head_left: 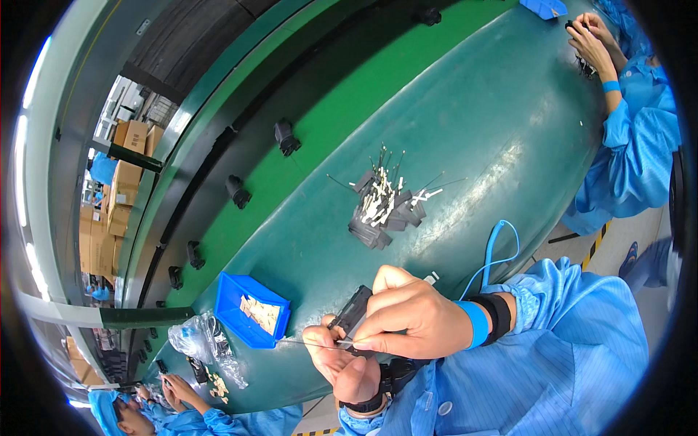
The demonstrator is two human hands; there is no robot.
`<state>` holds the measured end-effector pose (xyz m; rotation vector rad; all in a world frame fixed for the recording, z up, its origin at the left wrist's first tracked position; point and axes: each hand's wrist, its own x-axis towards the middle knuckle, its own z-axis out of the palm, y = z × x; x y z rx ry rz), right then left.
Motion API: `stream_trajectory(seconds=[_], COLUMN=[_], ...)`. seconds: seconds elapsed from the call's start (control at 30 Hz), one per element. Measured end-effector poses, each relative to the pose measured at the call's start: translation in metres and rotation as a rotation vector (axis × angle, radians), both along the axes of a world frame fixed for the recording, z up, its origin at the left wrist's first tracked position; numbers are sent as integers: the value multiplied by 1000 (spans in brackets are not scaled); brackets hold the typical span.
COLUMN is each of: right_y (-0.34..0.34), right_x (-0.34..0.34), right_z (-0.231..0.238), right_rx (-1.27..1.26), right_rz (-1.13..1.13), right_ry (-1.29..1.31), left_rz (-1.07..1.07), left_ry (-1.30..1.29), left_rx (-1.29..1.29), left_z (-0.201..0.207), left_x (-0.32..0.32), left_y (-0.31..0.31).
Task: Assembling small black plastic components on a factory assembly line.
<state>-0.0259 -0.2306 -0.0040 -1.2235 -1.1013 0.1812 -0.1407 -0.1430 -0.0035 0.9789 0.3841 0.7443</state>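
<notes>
Head view: left hand [338, 363] is palm-up, fingers curled about a black plastic case [352, 309]; right hand [418, 316] has thumb and forefinger pinched on one end of a thin dark wire [309, 344], right over the case's lower part. Case lies at 9 o'clock from the right hand, 12 to 1 from the left palm. Both hands close; left is the one carrying it. Case's long axis runs roughly 1 to 7 o'clock, upper end pointing at 1. Wire runs nearly crosswise, free end pointing at 9, passing over the left fingers. Whether wire and case are joined: can't tell, fingers cover it. Blue bin [227, 305] at 10 o'clock from left hand; pile of black parts [369, 234] near 12 to 1.
</notes>
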Motion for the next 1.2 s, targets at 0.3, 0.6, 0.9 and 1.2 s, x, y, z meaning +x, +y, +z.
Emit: stream_trajectory(seconds=[0.3, 0.6, 0.9, 1.2], right_y=[4, 6, 6, 5], right_x=[0, 1, 2, 1], right_z=[-3, -3, -2, -2], right_rx=[16, 10, 12, 7], right_rz=[-33, -21, 2, -6], right_ry=[-23, -6, 21, 19], left_rz=[45, 1, 12, 79], left_ry=[9, 15, -30, 50], left_rx=[-13, -79, -68, 8], left_z=[-7, -1, -7, -2], left_x=[-1, 1, 1, -2], left_y=[3, 3, 3, 2])
